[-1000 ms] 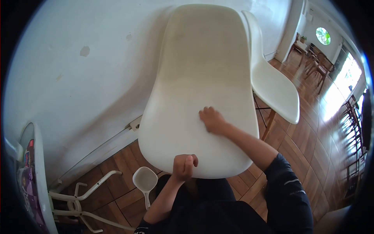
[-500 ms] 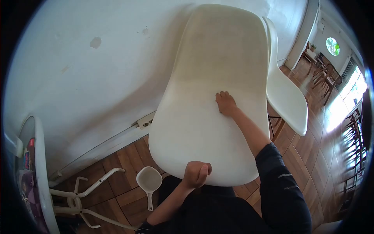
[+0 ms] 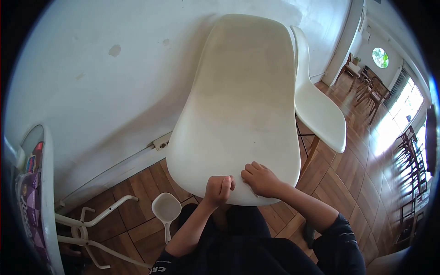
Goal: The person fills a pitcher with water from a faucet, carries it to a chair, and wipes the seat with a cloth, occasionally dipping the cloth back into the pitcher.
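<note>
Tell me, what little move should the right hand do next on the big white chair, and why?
Perhaps slide the right hand up to the small dark speck on the white shell chair. The hand is near the seat's front edge, the speck lies just farther up, and only bare seat shows between them.

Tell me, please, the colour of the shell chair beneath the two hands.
The shell chair is off-white, seen best in the head view.

Close by me, a bare right hand (image 3: 261, 179) rests low on a white chair (image 3: 243, 114); the left hand (image 3: 219, 190) curls just beside. A white dipper (image 3: 166, 207) sits on the wooden floor (image 3: 357, 183).
</note>
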The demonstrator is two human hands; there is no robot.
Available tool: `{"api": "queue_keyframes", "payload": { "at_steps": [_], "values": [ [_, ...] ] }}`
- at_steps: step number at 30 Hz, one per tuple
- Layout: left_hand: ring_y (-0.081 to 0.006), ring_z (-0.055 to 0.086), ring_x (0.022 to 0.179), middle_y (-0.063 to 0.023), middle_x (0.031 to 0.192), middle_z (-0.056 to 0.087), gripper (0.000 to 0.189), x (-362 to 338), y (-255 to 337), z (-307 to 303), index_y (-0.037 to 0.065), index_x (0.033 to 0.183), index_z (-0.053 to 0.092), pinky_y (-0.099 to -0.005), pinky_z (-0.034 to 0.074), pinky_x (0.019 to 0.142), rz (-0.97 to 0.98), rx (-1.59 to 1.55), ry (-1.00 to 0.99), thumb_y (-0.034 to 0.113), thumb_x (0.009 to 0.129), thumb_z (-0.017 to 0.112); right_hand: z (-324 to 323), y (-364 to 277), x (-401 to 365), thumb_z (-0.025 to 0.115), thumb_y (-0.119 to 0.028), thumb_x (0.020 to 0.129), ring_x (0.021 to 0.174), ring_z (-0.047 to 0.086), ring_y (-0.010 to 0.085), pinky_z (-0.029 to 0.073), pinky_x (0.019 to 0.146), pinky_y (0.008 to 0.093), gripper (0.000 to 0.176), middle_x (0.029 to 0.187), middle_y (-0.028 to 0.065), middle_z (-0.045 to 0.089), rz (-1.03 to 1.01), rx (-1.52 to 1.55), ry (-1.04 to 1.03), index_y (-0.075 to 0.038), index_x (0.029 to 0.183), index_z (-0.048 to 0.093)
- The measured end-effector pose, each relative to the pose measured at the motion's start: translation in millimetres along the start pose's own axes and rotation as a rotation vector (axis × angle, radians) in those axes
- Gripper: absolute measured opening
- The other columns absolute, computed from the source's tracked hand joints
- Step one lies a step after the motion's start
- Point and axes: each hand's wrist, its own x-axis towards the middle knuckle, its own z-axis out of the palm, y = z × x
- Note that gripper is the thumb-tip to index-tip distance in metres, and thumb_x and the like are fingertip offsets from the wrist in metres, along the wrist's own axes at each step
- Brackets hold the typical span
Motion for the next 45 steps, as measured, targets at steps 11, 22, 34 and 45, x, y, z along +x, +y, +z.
{"api": "queue_keyframes", "payload": {
  "at_steps": [11,22,34,45],
  "values": [
    [-0.0264,0.046,0.043,-0.0110,0.049,0.045,0.040,-3.5,-1.9,-1.7,0.002,0.054,0.048,-0.0355,0.039,0.047,0.045,-0.083,0.021,0.015,0.089,0.032,30.6,58.9,117.8,0.048,-0.008,0.082,0.088,0.048,0.0293,0.043,0.077,0.0396,0.007,0.092,0.0130,0.049,0.037,-0.022,0.071,-0.005,0.088,0.048],
    [-0.0273,0.046,0.044,-0.0101,0.048,0.044,0.037,-4.8,-6.4,-1.7,0.004,0.056,0.048,-0.0369,0.039,0.048,0.086,-0.144,0.020,0.015,0.089,0.033,57.1,118.9,223.1,0.045,-0.019,0.091,0.099,0.048,0.0288,0.044,0.081,0.0399,0.017,0.103,0.0135,0.050,0.319,-0.222,0.131,-0.004,0.099,0.047],
    [-0.0254,0.047,0.045,-0.0123,0.050,0.046,0.040,-3.6,-2.2,-3.1,0.000,0.055,0.048,-0.0338,0.039,0.049,0.026,-0.116,0.054,0.012,0.090,0.031,26.6,22.4,81.1,0.050,-0.011,0.081,0.087,0.049,0.0301,0.043,0.076,0.0394,0.009,0.091,0.0131,0.051,-0.058,0.002,0.022,-0.004,0.087,0.050],
    [-0.0185,0.042,0.042,-0.0096,0.048,0.046,0.047,-5.4,-2.2,-2.1,0.000,0.053,0.048,-0.0300,0.034,0.044,-0.007,-0.168,0.109,0.019,0.091,0.027,11.9,-24.4,14.3,0.050,-0.014,0.079,0.084,0.049,0.0273,0.044,0.073,0.0354,0.010,0.086,0.0089,0.048,-0.057,-0.020,0.053,-0.006,0.086,0.050]
  ]
}}
